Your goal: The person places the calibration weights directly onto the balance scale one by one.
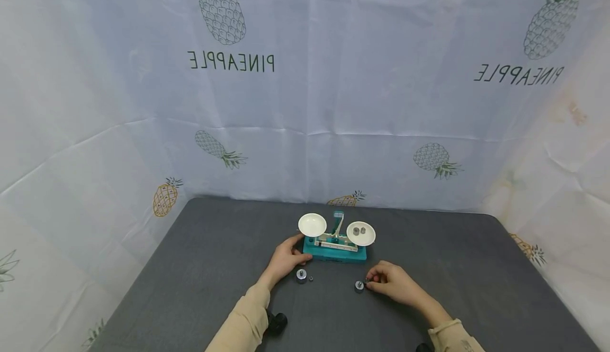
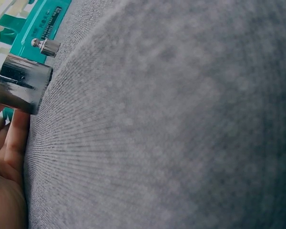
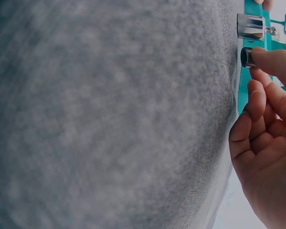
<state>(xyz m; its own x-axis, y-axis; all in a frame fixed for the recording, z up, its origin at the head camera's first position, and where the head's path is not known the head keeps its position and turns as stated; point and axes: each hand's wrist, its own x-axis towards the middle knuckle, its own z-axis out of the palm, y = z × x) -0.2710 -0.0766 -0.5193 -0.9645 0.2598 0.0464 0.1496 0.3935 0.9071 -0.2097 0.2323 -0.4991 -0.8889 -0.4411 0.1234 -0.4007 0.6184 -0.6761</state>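
A teal balance scale (image 1: 335, 254) with two white pans stands toward the back of the grey table. My left hand (image 1: 284, 260) grips the left end of its base, thumb at the front and fingers by the side. Two small metal weights (image 1: 359, 231) sit in the right pan (image 1: 368, 239). Before the base, near my left hand, stand a large silver weight (image 1: 301, 274) and a tiny weight (image 1: 311, 278). My right hand (image 1: 392, 283) pinches a small metal weight (image 3: 248, 57) between thumb and forefinger, right beside another knobbed weight (image 1: 359, 286) on the table.
The dark grey table (image 1: 214, 288) runs back to a pale pineapple-print cloth (image 1: 310, 92), which also hangs along both sides. A black wrist device (image 1: 276, 322) shows at the left sleeve (image 1: 245, 315).
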